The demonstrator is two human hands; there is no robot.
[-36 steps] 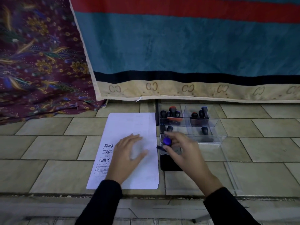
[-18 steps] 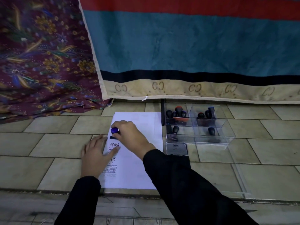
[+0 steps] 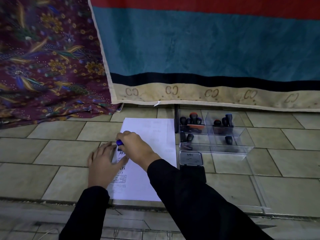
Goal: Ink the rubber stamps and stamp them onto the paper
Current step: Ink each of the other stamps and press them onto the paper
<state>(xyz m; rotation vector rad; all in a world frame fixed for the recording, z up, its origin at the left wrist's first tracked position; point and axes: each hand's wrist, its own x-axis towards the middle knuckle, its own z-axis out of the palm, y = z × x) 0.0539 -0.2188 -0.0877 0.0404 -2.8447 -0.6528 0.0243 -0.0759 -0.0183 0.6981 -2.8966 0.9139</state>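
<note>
Beige tiles are covering the surface [image 3: 52,153] we are working at, with a teal, red and black striped cloth [image 3: 207,40] hanging behind it and a maroon floral cloth [image 3: 43,58] draping down at the back left.

We are holding a small rubber stamp with a blue knob [image 3: 119,142] upright on the white sheet of paper [image 3: 155,135], near the sheet's left edge and about halfway up it. Our right grip [image 3: 136,146] is clenching around the stamp from above, fingers curling over the knob so that only a bit of blue is showing; the black sleeve is crossing the paper from the lower right. Just below the stamp, a column of black stamped prints [image 3: 121,181] is running down the left side of the sheet, partly hidden by our hands.

Our left grip [image 3: 102,165] is lying released, fingers straight and spread, flat over the paper's left edge and the tile beside it, its thumb reaching in under the right wrist.

Just beside the paper's right edge, a black ink pad with its silvery lid [image 3: 190,158] folded back is sitting open. Behind that, a clear plastic compartment box [image 3: 242,146] is holding several dark-handled stamps [image 3: 190,118], some with orange tops. A clear flat lid [image 3: 259,196] is lying on the tiles to the right.
</note>
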